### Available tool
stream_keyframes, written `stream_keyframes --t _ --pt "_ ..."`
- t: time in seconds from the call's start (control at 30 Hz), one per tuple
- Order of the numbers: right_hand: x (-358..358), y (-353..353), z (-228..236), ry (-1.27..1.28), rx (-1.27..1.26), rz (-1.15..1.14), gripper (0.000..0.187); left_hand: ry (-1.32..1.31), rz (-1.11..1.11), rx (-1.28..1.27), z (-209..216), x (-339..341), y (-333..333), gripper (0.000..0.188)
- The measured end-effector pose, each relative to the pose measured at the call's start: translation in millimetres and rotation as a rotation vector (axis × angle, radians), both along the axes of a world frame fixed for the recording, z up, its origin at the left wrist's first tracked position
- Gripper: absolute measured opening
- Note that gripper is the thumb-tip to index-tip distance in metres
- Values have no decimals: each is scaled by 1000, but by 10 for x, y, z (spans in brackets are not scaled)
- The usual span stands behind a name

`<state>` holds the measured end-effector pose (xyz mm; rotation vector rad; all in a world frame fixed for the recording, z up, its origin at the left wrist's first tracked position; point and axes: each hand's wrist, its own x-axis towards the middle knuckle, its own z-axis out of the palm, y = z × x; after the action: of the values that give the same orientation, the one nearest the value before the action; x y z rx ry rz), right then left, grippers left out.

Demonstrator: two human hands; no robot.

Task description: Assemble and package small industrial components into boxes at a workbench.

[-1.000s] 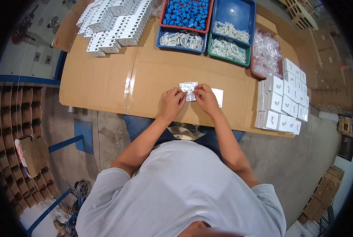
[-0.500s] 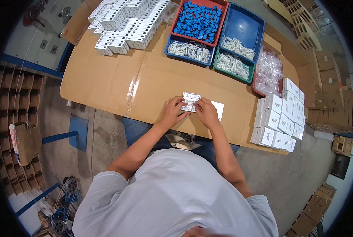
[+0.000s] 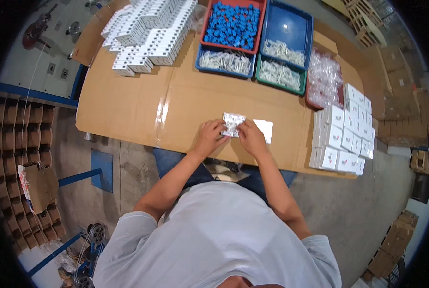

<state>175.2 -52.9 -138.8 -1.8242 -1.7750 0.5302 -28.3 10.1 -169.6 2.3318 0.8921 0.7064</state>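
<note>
Nothing much has shifted: my left hand [image 3: 208, 138] and right hand [image 3: 251, 138] still pinch the small clear packet [image 3: 232, 124] on the cardboard tabletop [image 3: 142, 115]; finished white boxes [image 3: 343, 139] stacked right, many parts left.

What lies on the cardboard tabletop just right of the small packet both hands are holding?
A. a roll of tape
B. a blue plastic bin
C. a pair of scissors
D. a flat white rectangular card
D: a flat white rectangular card lies on the brown cardboard tabletop beside the small white printed packet pinched by the left hand and right hand.
</note>
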Motion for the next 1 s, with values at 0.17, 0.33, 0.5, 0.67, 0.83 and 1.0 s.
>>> stream_keyframes --t 0.17,0.33,0.5,0.67,0.83,1.0 --pt "-3 -93 -79 -34 118 -24 14 -16 18 1 241 58 75 70" --pt "14 -37 21 -11 120 -75 13 116 -6 22 254 18 181 98" --pt "149 211 202 73 135 -193 10 184 -2 44 211 32 208 97" --pt "443 950 351 49 231 -215 12 221 35 2 268 74 247 97" --pt "736 1888 518 -40 344 -181 17 228 40 4 302 23 261 95" --pt "812 2615 634 -36 286 -220 24 261 13 -2 310 3 255 90"
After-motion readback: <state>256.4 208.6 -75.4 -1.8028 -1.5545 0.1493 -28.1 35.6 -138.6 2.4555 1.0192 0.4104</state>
